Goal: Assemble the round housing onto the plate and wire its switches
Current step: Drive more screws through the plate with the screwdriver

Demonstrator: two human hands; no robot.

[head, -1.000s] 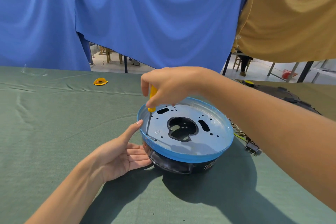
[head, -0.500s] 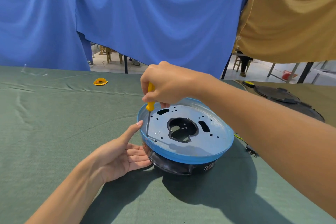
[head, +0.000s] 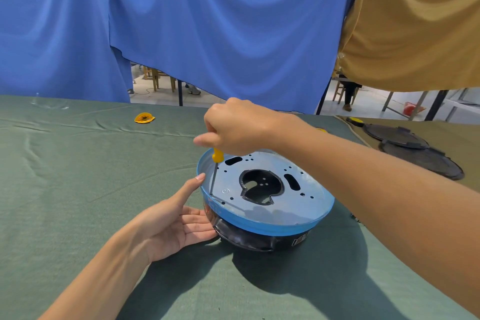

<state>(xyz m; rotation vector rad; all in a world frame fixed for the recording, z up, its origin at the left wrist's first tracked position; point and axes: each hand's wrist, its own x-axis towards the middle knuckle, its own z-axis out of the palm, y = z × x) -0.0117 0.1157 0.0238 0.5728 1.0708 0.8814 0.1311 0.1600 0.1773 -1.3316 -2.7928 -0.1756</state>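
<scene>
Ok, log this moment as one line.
right hand: grips screwdriver, tip at left edge of plate | left hand: open, braces housing | plate: atop housing

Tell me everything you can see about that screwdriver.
The screwdriver is small, with a yellow handle that looks plastic and a thin grey metal shaft. It stands nearly upright, handle up. The right hand grips the handle from above, hiding most of it. The tip rests at the left edge of the plate, just inside its blue rim; any screw under it is too small to see.
</scene>
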